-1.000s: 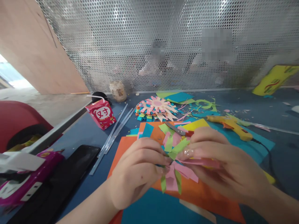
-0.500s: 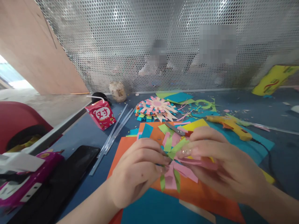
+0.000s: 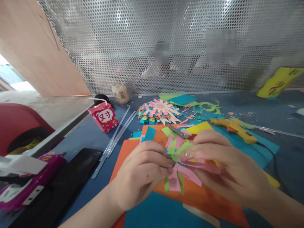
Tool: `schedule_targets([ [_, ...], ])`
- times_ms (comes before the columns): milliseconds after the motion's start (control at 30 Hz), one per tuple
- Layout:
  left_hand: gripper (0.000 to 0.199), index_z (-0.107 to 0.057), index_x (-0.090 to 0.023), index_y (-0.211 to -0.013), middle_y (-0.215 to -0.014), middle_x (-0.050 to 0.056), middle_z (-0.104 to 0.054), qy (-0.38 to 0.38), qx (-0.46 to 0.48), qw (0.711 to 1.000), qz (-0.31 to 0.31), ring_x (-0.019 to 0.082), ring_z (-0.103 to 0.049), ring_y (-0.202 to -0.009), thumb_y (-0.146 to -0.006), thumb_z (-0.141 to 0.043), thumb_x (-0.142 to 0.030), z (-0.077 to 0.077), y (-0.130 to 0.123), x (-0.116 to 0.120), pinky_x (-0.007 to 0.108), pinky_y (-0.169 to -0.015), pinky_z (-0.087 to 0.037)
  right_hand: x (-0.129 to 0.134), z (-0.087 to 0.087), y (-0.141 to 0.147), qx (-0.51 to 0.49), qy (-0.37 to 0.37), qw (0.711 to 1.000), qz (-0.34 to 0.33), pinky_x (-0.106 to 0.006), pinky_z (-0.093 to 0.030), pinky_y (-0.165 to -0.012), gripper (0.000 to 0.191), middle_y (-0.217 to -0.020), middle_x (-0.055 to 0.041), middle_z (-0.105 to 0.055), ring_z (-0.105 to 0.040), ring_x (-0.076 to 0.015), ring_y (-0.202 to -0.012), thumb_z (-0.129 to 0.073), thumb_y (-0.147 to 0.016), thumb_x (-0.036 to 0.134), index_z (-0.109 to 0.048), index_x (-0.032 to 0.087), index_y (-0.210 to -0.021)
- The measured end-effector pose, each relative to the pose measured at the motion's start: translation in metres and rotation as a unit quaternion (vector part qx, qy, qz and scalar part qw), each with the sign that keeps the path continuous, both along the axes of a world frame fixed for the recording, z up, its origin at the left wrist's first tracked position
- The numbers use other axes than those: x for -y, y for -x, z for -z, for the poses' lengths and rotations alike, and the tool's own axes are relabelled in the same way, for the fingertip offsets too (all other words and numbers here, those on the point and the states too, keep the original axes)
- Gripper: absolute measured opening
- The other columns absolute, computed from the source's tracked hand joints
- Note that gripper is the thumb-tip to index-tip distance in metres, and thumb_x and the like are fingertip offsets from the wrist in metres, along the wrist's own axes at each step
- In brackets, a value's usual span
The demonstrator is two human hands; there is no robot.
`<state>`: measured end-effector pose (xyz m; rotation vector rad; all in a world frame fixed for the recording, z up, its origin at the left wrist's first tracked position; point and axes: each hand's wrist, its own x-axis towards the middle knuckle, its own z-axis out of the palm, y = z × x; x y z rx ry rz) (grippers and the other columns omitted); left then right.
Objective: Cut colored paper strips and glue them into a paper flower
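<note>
Between my hands is a paper rosette (image 3: 174,182) made of pink and green strips, held above orange paper (image 3: 204,198). My left hand (image 3: 143,172) pinches its left side with thumb and fingers. On the other side, my right hand (image 3: 223,164) grips the rosette near its middle, and a pink strip (image 3: 206,166) lies across those fingers. Part of the rosette is hidden behind the fingertips. Just beyond it are scissors (image 3: 179,132) and loose green and pink paper pieces (image 3: 171,144). A blue sheet (image 3: 152,212) lies nearer to me.
Finished-looking rosettes (image 3: 160,109) lie at the back. A yellow glue gun (image 3: 235,129) with a cord rests at right. On the left are clear glue sticks (image 3: 116,137), a red drink carton (image 3: 104,117) and a black phone (image 3: 85,161). A perforated metal screen (image 3: 133,38) stands behind.
Both hands keep their hold on the rosette and barely move. The whole view has shifted very slightly.
</note>
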<state>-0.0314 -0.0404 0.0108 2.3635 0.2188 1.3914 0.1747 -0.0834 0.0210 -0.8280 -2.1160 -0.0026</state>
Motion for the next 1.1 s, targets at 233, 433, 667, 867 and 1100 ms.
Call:
schedule_targets([
  [233,0.022,-0.051,-0.019,-0.081,-0.075,0.007,-0.069,-0.088,0.000,0.996,-0.007,0.017,-0.066,-0.077,-0.074,-0.058,0.000,-0.002,-0.004,-0.004,0.032,-0.071,-0.058,-0.002,-0.002,0.000,0.021,-0.010,1.000,0.004,-0.019,-0.050,-0.078,0.018,-0.087,-0.0031,-0.063,-0.057,-0.0123,-0.090,-0.052,-0.083,0.010,-0.059,0.020,-0.096],
  [433,0.021,-0.050,-0.020,-0.080,-0.074,0.005,-0.070,-0.105,-0.012,0.994,-0.022,0.016,-0.064,-0.078,-0.075,-0.055,0.000,-0.004,-0.003,-0.006,0.029,-0.072,-0.056,-0.002,0.002,-0.001,0.005,0.003,1.000,-0.019,-0.020,-0.047,-0.085,0.028,-0.095,-0.0024,-0.064,-0.054,-0.0118,-0.097,-0.054,-0.079,0.007,-0.053,0.020,-0.104],
  [667,0.024,-0.048,-0.023,-0.070,-0.073,-0.006,-0.073,-0.181,0.006,0.977,-0.116,0.013,-0.059,-0.073,-0.065,-0.061,-0.003,-0.008,0.004,-0.005,0.029,-0.076,-0.042,0.002,0.009,-0.008,-0.074,0.031,0.997,-0.022,-0.037,-0.037,-0.100,0.061,-0.129,-0.0054,-0.047,-0.044,-0.0206,-0.120,-0.049,-0.068,0.001,-0.038,0.021,-0.125],
  [867,0.032,-0.047,-0.024,-0.072,-0.073,-0.010,-0.074,-0.158,-0.020,0.982,-0.097,0.012,-0.060,-0.069,-0.061,-0.061,0.002,-0.006,0.004,-0.005,0.029,-0.082,-0.034,-0.012,0.004,-0.011,-0.002,0.044,0.999,-0.007,-0.033,-0.034,-0.099,0.043,-0.124,-0.0030,-0.052,-0.046,-0.0154,-0.117,-0.043,-0.077,0.002,-0.051,0.022,-0.114],
  [1100,0.035,-0.052,-0.030,-0.093,-0.075,-0.010,-0.073,-0.033,-0.052,0.998,0.001,0.012,-0.064,-0.079,-0.070,-0.066,-0.007,-0.003,-0.002,-0.004,0.028,-0.092,-0.028,-0.025,0.007,-0.020,0.044,0.172,0.978,-0.106,-0.036,-0.037,-0.092,0.041,-0.105,-0.0001,-0.066,-0.052,-0.0157,-0.106,-0.044,-0.081,0.003,-0.055,0.027,-0.113],
])
